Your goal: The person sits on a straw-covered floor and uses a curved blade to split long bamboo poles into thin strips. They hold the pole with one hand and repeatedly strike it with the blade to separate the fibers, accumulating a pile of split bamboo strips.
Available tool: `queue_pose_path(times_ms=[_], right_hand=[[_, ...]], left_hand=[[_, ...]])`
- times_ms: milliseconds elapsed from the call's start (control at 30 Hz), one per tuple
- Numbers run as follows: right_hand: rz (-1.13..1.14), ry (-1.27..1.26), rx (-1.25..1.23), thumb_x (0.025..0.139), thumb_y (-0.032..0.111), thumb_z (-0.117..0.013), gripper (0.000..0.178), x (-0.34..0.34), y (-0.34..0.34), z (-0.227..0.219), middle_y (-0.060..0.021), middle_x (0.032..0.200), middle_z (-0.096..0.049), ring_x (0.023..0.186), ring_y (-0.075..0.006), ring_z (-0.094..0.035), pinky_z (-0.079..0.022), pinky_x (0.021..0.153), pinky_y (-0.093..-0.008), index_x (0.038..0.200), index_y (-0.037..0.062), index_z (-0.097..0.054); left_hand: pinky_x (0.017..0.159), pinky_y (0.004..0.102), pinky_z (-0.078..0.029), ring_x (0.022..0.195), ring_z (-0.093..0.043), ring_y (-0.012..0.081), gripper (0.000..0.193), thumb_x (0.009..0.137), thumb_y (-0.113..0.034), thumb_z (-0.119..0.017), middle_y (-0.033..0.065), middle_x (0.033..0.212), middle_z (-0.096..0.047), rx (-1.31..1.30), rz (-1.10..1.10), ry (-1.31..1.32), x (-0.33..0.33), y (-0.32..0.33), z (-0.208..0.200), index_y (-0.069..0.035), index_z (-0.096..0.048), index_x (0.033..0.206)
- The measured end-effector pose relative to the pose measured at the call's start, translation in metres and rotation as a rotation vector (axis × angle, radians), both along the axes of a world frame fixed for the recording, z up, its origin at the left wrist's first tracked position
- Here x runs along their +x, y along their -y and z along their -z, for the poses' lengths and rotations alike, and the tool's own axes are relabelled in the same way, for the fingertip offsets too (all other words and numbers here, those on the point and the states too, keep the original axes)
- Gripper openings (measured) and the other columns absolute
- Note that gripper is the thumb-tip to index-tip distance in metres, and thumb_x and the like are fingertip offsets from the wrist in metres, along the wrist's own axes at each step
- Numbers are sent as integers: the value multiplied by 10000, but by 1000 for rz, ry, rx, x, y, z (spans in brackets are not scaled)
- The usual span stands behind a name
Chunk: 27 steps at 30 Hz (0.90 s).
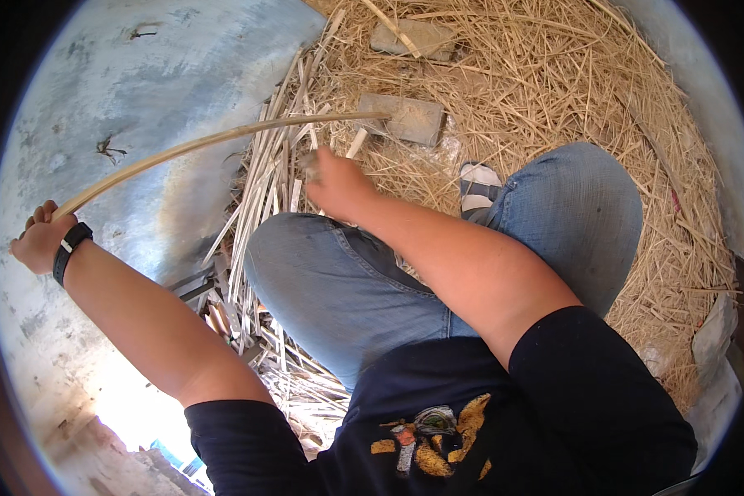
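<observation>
A long, thin bamboo strip (198, 144) arches from the far left to the middle. My left hand (40, 237), raised beside the wall, is closed around its near end. The strip's other end reaches over a grey block (413, 121) on the floor; whether it touches the block I cannot tell. Below the strip and apart from it, my right hand (339, 186) is held above my left knee with its fingers curled. Something small and greyish shows at those fingers, too blurred to name.
Pale split strips (260, 178) lie in a heap along the left wall (140, 91). Shavings (546, 83) cover the floor to the right, around a second block (413, 40). My bent knees and a sandalled foot (478, 183) take up the middle.
</observation>
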State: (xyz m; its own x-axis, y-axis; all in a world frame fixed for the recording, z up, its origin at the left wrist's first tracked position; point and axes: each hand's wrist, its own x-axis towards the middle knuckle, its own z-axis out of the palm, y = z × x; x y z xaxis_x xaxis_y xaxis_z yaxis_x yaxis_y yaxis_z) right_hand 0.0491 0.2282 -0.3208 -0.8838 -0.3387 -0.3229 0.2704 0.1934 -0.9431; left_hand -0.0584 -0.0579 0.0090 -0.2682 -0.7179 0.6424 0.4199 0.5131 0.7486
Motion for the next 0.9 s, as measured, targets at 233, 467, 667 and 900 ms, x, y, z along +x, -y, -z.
queue_pose_path(times_ms=[233,467,667,900], right_hand=[[192,115,184,857,124,-598,389,9,4,96,-258,1032,-672,983,-394,-665,-526,853,-472,1206,0,-481],[100,-9,4,818,198,-662,447,-1,0,24,-227,1012,-679,908,-362,-678,-539,806,-421,1196,5,-524],[60,5,-233,791,170,-653,437,-10,12,37,-248,1040,-671,973,-371,-662,-525,842,-447,1184,-4,-570],[77,169,36,784,190,-654,469,-15,-6,50,-251,1068,-657,973,-348,-662,-529,852,-429,1182,-41,-569]], left_hand=[[449,329,-318,538,-344,199,312,1014,-292,-368,87,730,-396,133,96,-92,7,-27,-4,-23,-339,858],[455,311,-279,513,-296,175,350,1010,-364,-406,50,696,-358,187,185,-116,10,-18,-5,-90,-329,807],[465,289,-251,485,-271,157,416,1012,-411,-378,-1,607,-306,146,527,-30,15,-17,-10,-173,-285,684],[451,277,-256,462,-271,136,443,999,-438,-368,-23,572,-294,171,537,-53,26,10,-4,-188,-262,650]])
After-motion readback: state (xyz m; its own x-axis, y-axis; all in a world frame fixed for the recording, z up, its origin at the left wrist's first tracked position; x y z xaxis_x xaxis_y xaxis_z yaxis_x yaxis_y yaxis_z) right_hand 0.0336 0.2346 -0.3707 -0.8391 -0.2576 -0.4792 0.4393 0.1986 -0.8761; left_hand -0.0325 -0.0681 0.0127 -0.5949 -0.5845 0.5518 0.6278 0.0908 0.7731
